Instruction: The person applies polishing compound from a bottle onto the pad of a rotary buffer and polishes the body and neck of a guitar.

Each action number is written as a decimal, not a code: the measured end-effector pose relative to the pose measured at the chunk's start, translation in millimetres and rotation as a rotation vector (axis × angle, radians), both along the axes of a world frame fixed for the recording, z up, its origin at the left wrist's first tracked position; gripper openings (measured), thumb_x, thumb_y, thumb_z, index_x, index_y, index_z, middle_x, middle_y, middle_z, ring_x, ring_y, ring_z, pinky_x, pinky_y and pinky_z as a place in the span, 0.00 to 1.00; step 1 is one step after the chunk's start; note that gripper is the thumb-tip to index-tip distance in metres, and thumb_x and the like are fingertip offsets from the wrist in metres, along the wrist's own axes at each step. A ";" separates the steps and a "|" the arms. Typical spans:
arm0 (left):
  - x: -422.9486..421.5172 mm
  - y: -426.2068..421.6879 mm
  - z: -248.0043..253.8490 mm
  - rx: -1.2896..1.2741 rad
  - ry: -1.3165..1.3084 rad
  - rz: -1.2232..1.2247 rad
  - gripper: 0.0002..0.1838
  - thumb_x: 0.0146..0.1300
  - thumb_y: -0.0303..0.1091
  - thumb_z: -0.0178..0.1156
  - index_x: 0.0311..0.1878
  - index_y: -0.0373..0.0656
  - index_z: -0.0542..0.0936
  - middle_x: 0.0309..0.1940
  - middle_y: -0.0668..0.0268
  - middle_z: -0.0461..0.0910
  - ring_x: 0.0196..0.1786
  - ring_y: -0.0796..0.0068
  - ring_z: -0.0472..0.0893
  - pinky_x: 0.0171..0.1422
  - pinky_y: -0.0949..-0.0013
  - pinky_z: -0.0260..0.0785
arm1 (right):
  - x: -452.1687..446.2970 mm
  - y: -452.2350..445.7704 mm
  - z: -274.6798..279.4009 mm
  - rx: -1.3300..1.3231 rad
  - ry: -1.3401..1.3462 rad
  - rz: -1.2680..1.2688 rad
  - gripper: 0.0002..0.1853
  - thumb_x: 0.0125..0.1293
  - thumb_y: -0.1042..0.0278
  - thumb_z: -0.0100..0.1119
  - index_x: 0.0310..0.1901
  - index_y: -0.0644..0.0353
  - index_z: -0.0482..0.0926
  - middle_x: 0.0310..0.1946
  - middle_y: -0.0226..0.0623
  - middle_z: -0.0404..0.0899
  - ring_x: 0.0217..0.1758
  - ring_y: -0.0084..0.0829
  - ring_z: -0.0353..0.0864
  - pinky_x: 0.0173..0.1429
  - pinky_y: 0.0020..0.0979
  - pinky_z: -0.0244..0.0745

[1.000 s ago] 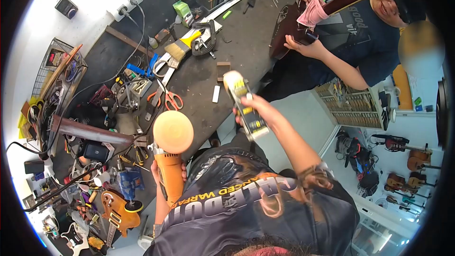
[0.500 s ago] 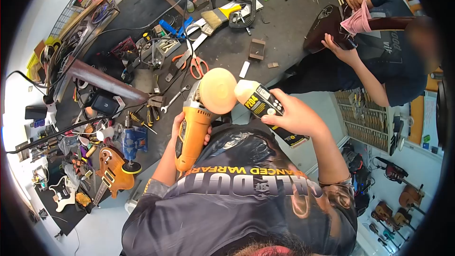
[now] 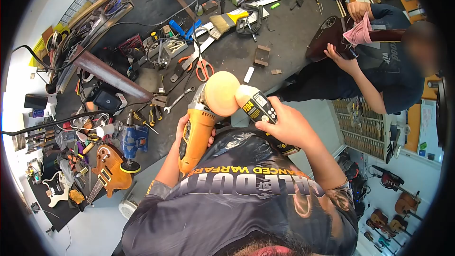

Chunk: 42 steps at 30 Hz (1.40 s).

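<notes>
My left hand [image 3: 180, 135] is wrapped around the body of a yellow-orange power polisher [image 3: 196, 137]. Its round, pale orange foam pad [image 3: 222, 93] faces up. My right hand [image 3: 291, 124] grips a polishing compound bar [image 3: 256, 106] in a black wrapper marked P204. The bar's bare, pale end meets the right edge of the pad, touching or very nearly so. Part of the bar's lower end is hidden behind my right hand and wrist. Whether the pad is spinning cannot be made out.
Scissors [image 3: 204, 69], a wrench [image 3: 179, 100], a paintbrush [image 3: 225, 22] and a small wooden box [image 3: 262, 56] lie on the dark bench. A blue drill [image 3: 134, 141] and an orange guitar body [image 3: 112, 170] are at left. At right, another person holds a dark guitar [image 3: 327, 40] and pink cloth [image 3: 358, 31].
The view has shifted slightly. Both hands keep hold of the polisher and the compound bar, and the bar lies a little closer against the pad. The other person's hands have barely moved.
</notes>
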<state>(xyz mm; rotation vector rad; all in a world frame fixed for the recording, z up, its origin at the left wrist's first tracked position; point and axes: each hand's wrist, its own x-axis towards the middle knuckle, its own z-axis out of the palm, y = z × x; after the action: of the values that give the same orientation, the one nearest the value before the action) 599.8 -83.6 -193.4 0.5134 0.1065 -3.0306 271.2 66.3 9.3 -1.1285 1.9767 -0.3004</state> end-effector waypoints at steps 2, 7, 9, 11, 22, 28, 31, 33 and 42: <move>3.3 -1.6 -5.2 -0.013 0.001 0.011 0.54 0.73 0.78 0.55 0.76 0.30 0.74 0.54 0.39 0.84 0.48 0.44 0.92 0.51 0.46 0.92 | 0.9 0.3 1.5 0.026 0.014 0.007 0.42 0.69 0.42 0.76 0.73 0.64 0.73 0.55 0.61 0.90 0.58 0.60 0.91 0.61 0.53 0.84; 1.3 -0.6 -0.6 -0.051 0.003 0.049 0.55 0.72 0.80 0.54 0.78 0.32 0.73 0.54 0.40 0.84 0.47 0.45 0.92 0.51 0.47 0.92 | 3.6 0.7 0.3 0.036 0.022 -0.005 0.40 0.68 0.42 0.76 0.70 0.64 0.74 0.54 0.61 0.90 0.57 0.60 0.92 0.61 0.53 0.84; 0.8 -3.3 -3.1 -0.066 -0.008 0.035 0.55 0.72 0.80 0.54 0.78 0.33 0.73 0.55 0.40 0.84 0.47 0.45 0.92 0.51 0.48 0.91 | 4.4 0.9 1.7 0.023 0.020 -0.007 0.39 0.68 0.43 0.76 0.69 0.64 0.74 0.53 0.60 0.91 0.57 0.60 0.92 0.60 0.53 0.84; -1.5 -7.0 -3.0 -0.071 -0.034 0.012 0.55 0.72 0.80 0.54 0.78 0.33 0.73 0.54 0.40 0.84 0.47 0.45 0.92 0.51 0.48 0.91 | 5.2 0.9 6.4 0.019 0.009 0.019 0.38 0.68 0.43 0.76 0.68 0.64 0.74 0.51 0.59 0.91 0.56 0.59 0.92 0.60 0.53 0.84; -7.9 -16.7 -4.3 -0.066 -0.062 -0.050 0.55 0.71 0.80 0.55 0.77 0.31 0.74 0.55 0.40 0.85 0.48 0.44 0.91 0.52 0.47 0.91 | 16.2 3.6 6.4 -0.012 0.167 0.050 0.34 0.70 0.46 0.75 0.65 0.63 0.73 0.51 0.57 0.91 0.54 0.59 0.92 0.60 0.56 0.84; -10.4 -22.7 -5.8 -0.066 -0.051 -0.068 0.56 0.71 0.80 0.56 0.76 0.31 0.74 0.56 0.40 0.85 0.49 0.44 0.92 0.53 0.47 0.91 | 20.2 3.1 3.4 -0.037 0.229 0.036 0.33 0.69 0.46 0.75 0.64 0.60 0.74 0.50 0.56 0.91 0.53 0.58 0.92 0.58 0.56 0.84; -12.9 -27.8 -3.5 -0.070 -0.042 -0.069 0.56 0.71 0.80 0.56 0.76 0.30 0.74 0.55 0.40 0.86 0.49 0.44 0.92 0.54 0.47 0.90 | 15.6 2.6 7.8 -0.058 0.214 0.045 0.33 0.69 0.46 0.75 0.64 0.60 0.74 0.50 0.56 0.91 0.53 0.58 0.92 0.58 0.56 0.83; -16.1 -29.5 -3.4 -0.074 -0.037 -0.066 0.55 0.71 0.80 0.56 0.75 0.30 0.75 0.55 0.40 0.86 0.49 0.44 0.92 0.54 0.47 0.90 | 8.4 1.6 13.0 -0.061 0.199 0.054 0.32 0.69 0.46 0.75 0.63 0.60 0.75 0.50 0.55 0.91 0.52 0.58 0.92 0.58 0.56 0.84; -21.9 -37.9 1.8 -0.095 -0.062 -0.081 0.55 0.71 0.80 0.56 0.73 0.29 0.77 0.55 0.40 0.86 0.48 0.45 0.92 0.53 0.47 0.90 | 8.7 -5.2 17.6 -0.028 0.226 0.039 0.32 0.69 0.47 0.75 0.62 0.62 0.74 0.50 0.54 0.92 0.53 0.58 0.92 0.59 0.56 0.84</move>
<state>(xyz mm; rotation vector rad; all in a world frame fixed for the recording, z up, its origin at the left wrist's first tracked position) 577.9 -121.5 -191.6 0.6174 -0.0625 -3.0751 279.9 61.1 26.8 -1.2636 2.1496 -0.1872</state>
